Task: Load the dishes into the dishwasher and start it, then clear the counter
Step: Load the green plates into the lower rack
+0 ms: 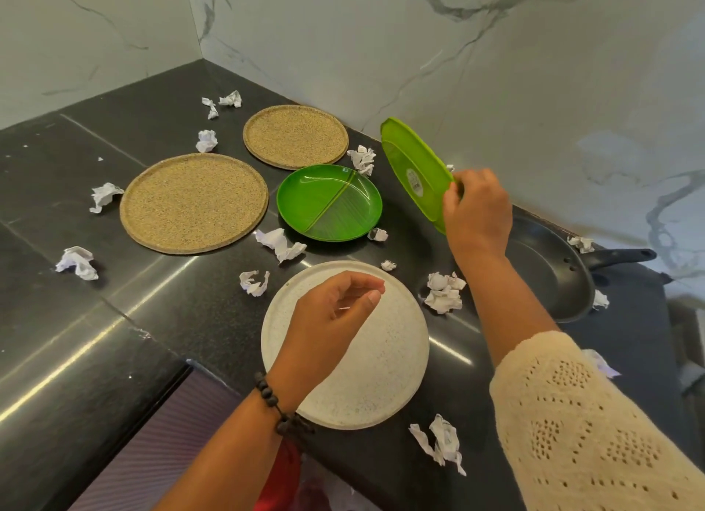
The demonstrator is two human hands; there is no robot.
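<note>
While the right hand [477, 209] pinches one tilted green plate [414, 171] off the counter [114, 319], the left hand [335, 312] hovers loosely curled, empty; other plates, pan [549, 270] and paper scraps [444, 293] remain unloaded.

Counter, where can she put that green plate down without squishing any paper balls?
Roomiest bare counter: the near-left stretch, between the big tan plate and the front edge. More at far left, behind that plate. It is crowded around the flat green plate and between the white plate and pan, where crumpled paper lies.
</note>
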